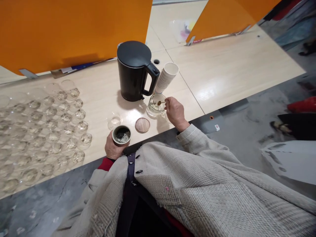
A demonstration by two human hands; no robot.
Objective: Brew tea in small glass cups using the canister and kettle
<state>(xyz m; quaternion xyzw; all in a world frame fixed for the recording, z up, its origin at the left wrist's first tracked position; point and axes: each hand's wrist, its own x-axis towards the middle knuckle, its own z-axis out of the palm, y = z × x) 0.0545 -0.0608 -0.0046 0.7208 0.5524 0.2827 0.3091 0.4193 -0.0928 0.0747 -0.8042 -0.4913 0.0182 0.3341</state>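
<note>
From the left, we see rows of clear glasses (pixel 86 139) on the table (pixel 227 72), then our left hand (pixel 113 148) gripping a cup (pixel 121 135) of dark bits, beside a small glass (pixel 114 121). Next come a black kettle (pixel 132 75), a wooden disc (pixel 142 125) and a ribbed glass (pixel 155 111), paper cups (pixel 167 77) stacked just behind it. Our right hand (pixel 175 113) pinches a spoon (pixel 160 103) at that glass's mouth. Farther right, a white sticker (pixel 217 127) is too small to read.
</note>
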